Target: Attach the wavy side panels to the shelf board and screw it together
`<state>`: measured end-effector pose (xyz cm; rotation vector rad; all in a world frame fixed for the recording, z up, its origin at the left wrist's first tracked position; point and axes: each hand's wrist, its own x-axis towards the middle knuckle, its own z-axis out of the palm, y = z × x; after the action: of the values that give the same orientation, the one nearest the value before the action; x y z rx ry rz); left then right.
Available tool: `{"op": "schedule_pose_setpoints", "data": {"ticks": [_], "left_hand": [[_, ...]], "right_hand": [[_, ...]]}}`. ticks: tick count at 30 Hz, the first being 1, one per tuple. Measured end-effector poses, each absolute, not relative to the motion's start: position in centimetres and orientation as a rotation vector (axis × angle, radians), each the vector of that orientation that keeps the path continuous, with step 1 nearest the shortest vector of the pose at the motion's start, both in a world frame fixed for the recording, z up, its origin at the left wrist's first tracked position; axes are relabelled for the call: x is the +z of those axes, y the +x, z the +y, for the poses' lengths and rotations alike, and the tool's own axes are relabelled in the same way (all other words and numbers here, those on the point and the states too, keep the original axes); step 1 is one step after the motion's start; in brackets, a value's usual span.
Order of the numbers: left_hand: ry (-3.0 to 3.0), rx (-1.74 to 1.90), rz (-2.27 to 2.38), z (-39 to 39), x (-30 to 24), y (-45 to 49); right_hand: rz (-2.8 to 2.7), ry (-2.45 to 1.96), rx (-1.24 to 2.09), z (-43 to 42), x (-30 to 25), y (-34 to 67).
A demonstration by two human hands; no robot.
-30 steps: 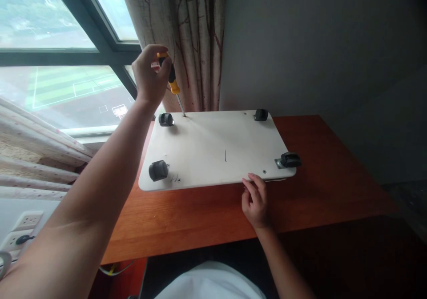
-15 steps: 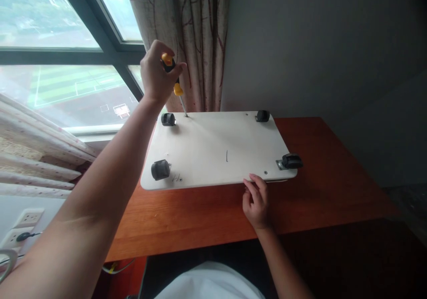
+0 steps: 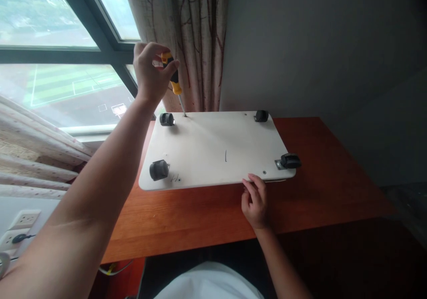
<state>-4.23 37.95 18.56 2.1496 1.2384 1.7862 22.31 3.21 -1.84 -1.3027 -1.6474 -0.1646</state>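
Note:
A white board (image 3: 213,150) lies flat on a red-brown wooden table (image 3: 207,214), a black caster wheel (image 3: 159,169) near each corner. My left hand (image 3: 150,72) is closed round the yellow and black handle of a screwdriver (image 3: 172,80). Its tip stands on a screw at the board's far left edge, beside the far left caster (image 3: 166,119). My right hand (image 3: 256,201) rests on the table with its fingers touching the board's near edge, close to the near right caster (image 3: 289,161).
A patterned curtain (image 3: 187,37) hangs behind the board, a window (image 3: 50,45) to its left. A grey wall is on the right. A white power strip (image 3: 16,228) with a black plug sits at the lower left.
My left hand has turned round the screwdriver handle, shifting its grip, while the tip stays on the same screw. My right hand and the board have stayed put.

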Motion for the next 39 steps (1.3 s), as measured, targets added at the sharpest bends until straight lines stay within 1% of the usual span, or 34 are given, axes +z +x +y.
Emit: {"op": "schedule_pose_setpoints", "data": {"ticks": [5, 8, 15, 24, 31, 34, 39], "left_hand": [[2.187, 1.632, 1.213, 37.9, 19.3, -4.1], [2.237, 1.601, 1.23, 37.6, 19.1, -3.6], [2.217, 1.851, 1.458, 36.6, 18.8, -2.9], [2.078, 1.921, 1.354, 36.5, 17.3, -3.7], [2.115, 1.817, 1.728, 36.6, 18.6, -3.6], [2.124, 1.771, 1.638, 37.0, 18.6, -3.2], [2.136, 1.774, 1.251, 37.7, 17.9, -3.1]], "right_hand": [[-1.647, -1.299, -0.165, 3.3, -1.8, 22.3], [-1.648, -1.3, -0.164, 3.3, -1.8, 22.3], [-1.644, -1.312, -0.168, 3.2, -1.8, 22.2], [-1.647, -1.309, -0.183, 3.3, -1.5, 22.3], [-1.639, -1.312, -0.165, 3.3, -1.7, 22.2], [-1.643, -1.312, -0.173, 3.3, -1.8, 22.2], [-1.646, -1.304, -0.186, 3.3, -1.5, 22.2]]}}
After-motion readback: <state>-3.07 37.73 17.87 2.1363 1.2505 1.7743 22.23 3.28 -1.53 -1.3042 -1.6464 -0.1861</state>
